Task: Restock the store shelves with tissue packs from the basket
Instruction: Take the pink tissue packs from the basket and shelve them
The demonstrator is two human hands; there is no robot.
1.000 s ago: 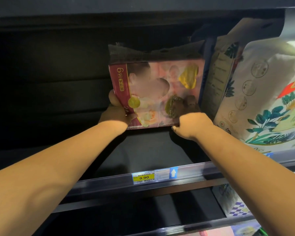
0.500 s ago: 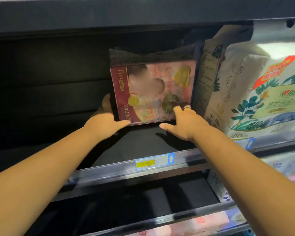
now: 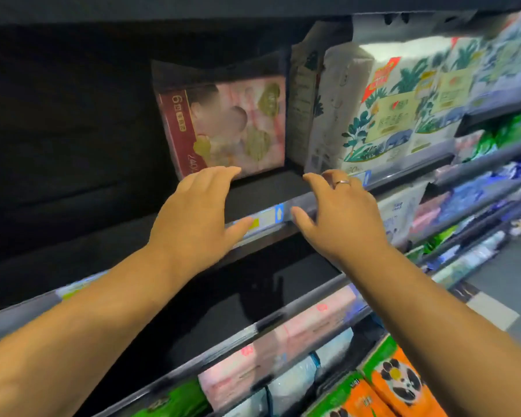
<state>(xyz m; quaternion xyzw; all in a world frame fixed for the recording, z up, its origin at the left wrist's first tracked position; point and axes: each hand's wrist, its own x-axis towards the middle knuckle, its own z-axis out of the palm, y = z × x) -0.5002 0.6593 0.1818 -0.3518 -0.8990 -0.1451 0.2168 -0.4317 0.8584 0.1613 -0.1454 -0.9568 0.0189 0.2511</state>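
Note:
A pink and dark-red tissue pack stands upright on the dark shelf, pushed back against the white leaf-print packs on its right. My left hand hovers just in front of the pack's lower edge, fingers spread, holding nothing. My right hand, with a ring on one finger, is open too, above the shelf's front rail and clear of the pack. The basket is out of sight.
White tissue packs with green leaf print fill the shelf to the right. A price tag sits on the front rail. Lower shelves hold pink packs and orange and green packs. The shelf's left part is dark.
Both hands have let go of the pink pack and drawn back toward me from it. The pack stays standing on the shelf. The view has swung to the right.

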